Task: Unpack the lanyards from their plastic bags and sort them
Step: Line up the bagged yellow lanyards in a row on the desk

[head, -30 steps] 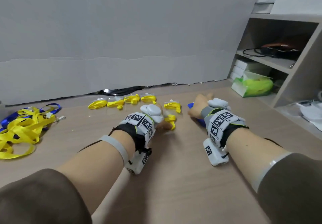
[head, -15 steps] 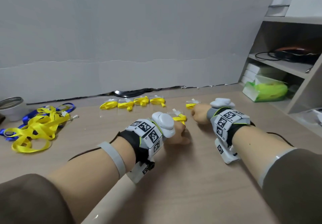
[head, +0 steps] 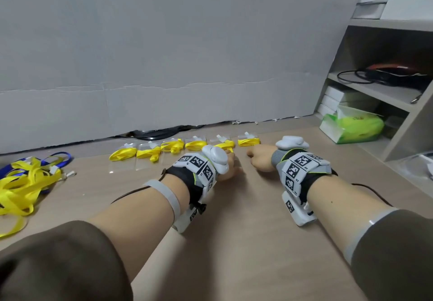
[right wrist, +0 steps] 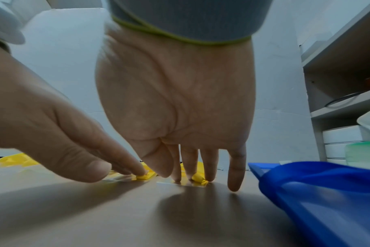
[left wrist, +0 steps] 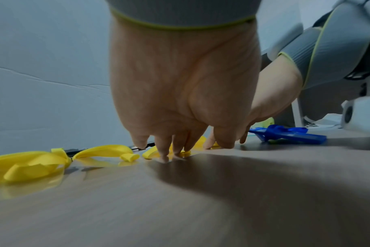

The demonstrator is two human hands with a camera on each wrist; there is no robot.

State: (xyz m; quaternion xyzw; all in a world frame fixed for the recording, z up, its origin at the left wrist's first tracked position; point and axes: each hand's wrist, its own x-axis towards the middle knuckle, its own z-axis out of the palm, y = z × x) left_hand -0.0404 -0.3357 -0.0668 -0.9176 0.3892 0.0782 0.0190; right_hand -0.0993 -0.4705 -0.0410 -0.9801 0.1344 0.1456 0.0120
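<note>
Several yellow lanyards in clear bags [head: 172, 146] lie in a row near the wall. My left hand [head: 230, 163] presses straight fingertips [left wrist: 165, 158] on the bagged yellow lanyard [head: 225, 146] second from the row's right end. My right hand [head: 254, 157] rests straight fingertips [right wrist: 209, 177] on the last bagged yellow lanyard [head: 248, 141]. A bagged blue lanyard [right wrist: 317, 183] lies just right of the right hand; the head view hides it. Unpacked yellow and blue lanyards [head: 23, 183] are piled at the far left.
A shelf unit [head: 375, 89] stands at the right with white boxes, cables and a green packet [head: 356, 128]. Black cables [head: 159, 133] run along the foot of the white wall board. Bare wooden tabletop [head: 234, 242] lies in front of the hands.
Both hands have slid their bagged yellow lanyards away from me, to the right end of the row. The blue lanyard has gone out of the head view.
</note>
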